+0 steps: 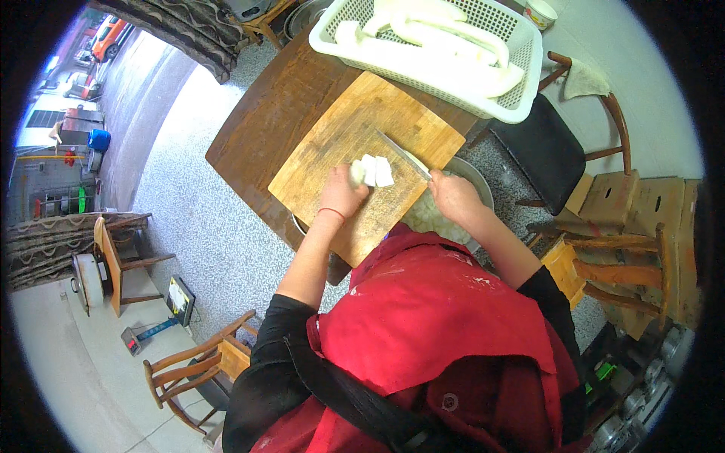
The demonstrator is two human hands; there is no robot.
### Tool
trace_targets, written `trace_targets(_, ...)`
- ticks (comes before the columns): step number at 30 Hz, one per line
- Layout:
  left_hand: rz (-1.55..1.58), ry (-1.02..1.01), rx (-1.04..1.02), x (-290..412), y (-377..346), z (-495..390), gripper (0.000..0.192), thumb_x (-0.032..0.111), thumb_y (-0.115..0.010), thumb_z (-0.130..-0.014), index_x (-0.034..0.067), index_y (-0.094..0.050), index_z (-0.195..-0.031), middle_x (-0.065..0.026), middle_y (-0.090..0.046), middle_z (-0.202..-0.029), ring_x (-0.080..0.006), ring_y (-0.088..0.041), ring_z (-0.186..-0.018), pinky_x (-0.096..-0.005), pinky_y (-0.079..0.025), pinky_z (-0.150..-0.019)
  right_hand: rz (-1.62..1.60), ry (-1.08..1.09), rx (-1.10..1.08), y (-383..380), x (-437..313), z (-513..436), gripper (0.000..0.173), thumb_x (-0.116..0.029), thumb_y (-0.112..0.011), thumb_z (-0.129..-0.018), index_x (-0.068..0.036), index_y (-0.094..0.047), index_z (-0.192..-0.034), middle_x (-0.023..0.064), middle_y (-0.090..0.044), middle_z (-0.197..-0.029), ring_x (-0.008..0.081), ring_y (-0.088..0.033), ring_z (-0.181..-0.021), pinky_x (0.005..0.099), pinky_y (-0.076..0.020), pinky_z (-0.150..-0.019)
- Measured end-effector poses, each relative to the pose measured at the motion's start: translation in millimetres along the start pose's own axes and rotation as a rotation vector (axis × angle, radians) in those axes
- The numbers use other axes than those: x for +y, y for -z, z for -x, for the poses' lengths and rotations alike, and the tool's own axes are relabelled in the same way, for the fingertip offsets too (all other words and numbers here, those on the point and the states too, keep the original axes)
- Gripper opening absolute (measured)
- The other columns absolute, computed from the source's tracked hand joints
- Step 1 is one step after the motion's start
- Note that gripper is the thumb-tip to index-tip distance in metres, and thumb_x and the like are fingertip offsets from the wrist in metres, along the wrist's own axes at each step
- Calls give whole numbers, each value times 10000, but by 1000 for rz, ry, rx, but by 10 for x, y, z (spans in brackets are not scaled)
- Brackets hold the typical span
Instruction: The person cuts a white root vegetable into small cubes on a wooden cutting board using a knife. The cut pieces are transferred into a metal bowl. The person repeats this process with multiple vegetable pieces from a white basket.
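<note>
My left hand (342,191) rests on the wooden cutting board (317,153), its fingers around the left end of a short row of white vegetable pieces (376,171). In my right hand (453,195) is the handle of a kitchen knife (403,154); its blade lies over the board, to the right of the pieces and apart from them. Part of a pale slice shows along the blade. Below the board's right edge, a round metal basin (481,184) holds many cut white pieces (427,218), partly hidden by my right hand and the red apron.
The board lies on a brown wooden table (266,113). A white perforated plastic basket (529,85) with several long, peeled pale vegetables stands at the table's far right. To the right are a chair with a black seat (538,147), a wooden chair (617,272) and cardboard boxes (654,204).
</note>
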State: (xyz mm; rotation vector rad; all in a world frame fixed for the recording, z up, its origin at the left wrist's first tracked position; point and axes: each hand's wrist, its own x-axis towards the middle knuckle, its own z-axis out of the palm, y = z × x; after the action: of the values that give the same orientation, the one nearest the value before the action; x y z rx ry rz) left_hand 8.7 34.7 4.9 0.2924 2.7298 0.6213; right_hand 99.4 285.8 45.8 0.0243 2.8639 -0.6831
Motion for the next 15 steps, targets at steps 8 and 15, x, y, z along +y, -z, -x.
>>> trace_targets(8,12,103,96,425,-79,-134,795,551,-743,-722,7,-509,-1253,-238,-549,-1223,-396,-597,-1091,-475,-500,-908,29,-3,-18,-25,-25,-19,177,-161,-477,-932,-12,-570,-955,240,-671,-770,412,-675,-742,531,-519,-656)
trace_targets(15,-112,64,64,637,-179,-66,669,343,-800,-688,28,-484,-1187,-202,-517,-1164,-391,-582,-1082,-465,-519,-888,54,-23,-57,-34,-44,-23,168,-148,-474,-921,-18,-574,-956,232,-675,-770,415,-677,-746,535,-525,-672)
